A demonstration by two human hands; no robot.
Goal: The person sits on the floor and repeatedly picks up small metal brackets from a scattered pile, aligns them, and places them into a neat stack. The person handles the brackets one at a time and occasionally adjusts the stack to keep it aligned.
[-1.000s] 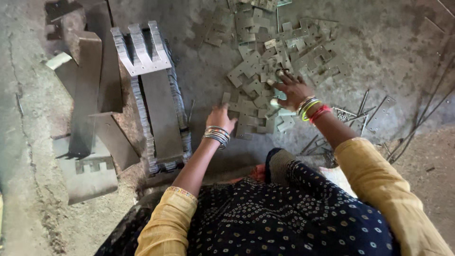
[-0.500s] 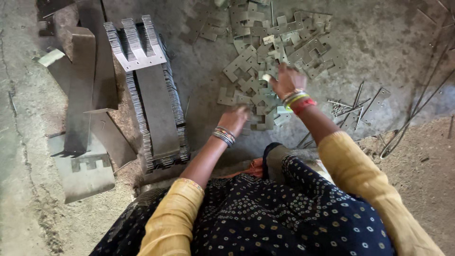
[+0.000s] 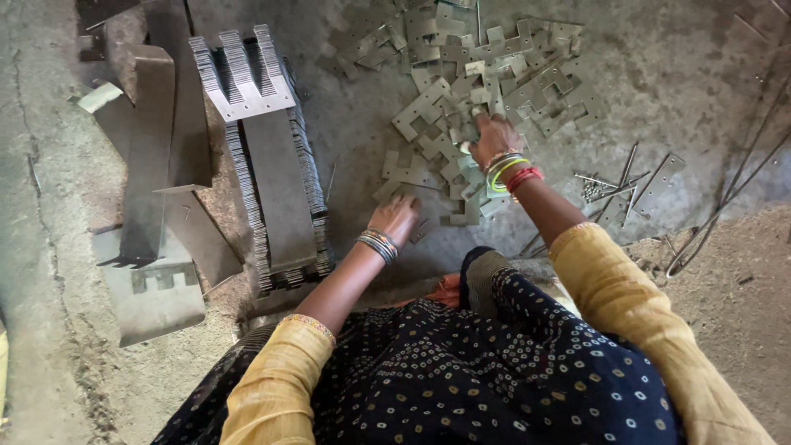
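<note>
2 bare hands work over a dusty concrete floor, seen from above the person's lap. At the far left, long bent metal sheets lie overlapping, with a flat notched plate below them. Just right of these runs a long, tightly packed stack of E-shaped metal laminations, its comb-like ends pointing up the frame.

The left hand, with several bangles at the wrist, rests palm down on the floor at the lower left edge of the loose pile of flat metal stampings. Its fingers are curled loosely downward, touching the nearest pieces; whether they pinch one cannot be told. The right hand, wearing green, yellow and red bangles, reaches further up into the middle of that pile. Its fingers are bent and closing around 1 or more pale stampings, though the exact grip is hidden by the hand's back.

Right of the pile, thin metal rods lie scattered beside a small flat strip. In the foreground are yellow sleeves and a dark dotted garment.
</note>
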